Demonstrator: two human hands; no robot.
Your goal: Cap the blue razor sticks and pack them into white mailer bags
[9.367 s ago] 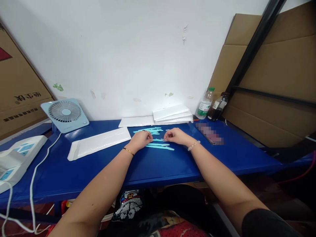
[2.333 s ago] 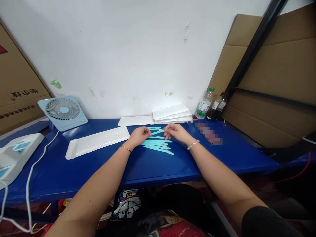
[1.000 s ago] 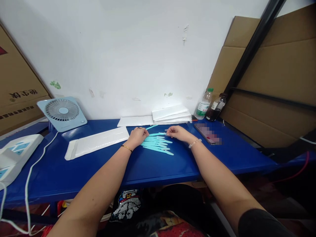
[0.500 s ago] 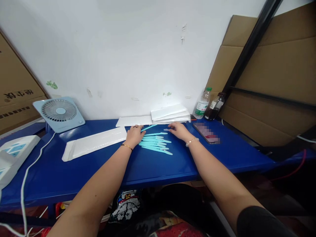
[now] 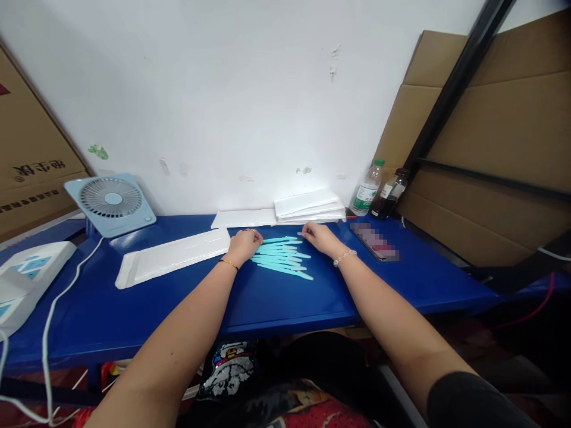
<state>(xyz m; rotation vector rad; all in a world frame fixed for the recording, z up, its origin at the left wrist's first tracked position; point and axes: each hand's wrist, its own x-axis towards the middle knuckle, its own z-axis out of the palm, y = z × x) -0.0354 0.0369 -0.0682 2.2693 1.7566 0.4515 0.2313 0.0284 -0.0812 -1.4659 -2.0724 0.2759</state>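
Several slim turquoise eyebrow razors [image 5: 281, 260] lie fanned out side by side on the blue table, their narrow tips pointing right. At the top of the fan, my left hand [image 5: 244, 245] pinches the handle end of one razor between thumb and fingers. My right hand [image 5: 320, 236] is closed to a pinch on a small clear cap [image 5: 300, 233], just right of that razor's tip. A gap separates the two hands. Left of my left hand lies a long white padded mailer [image 5: 173, 257].
Behind the hands, white mailers [image 5: 307, 205] are stacked against the wall. A blue fan [image 5: 113, 202] and a white power strip [image 5: 33, 279] are at left. On the right are a phone [image 5: 373, 241], a water bottle [image 5: 368, 189] and a dark drink bottle [image 5: 389, 196].
My left hand has brought its razor down from an upward slant to nearly level, just above the fan. The right hand has shifted slightly with its clear cap.
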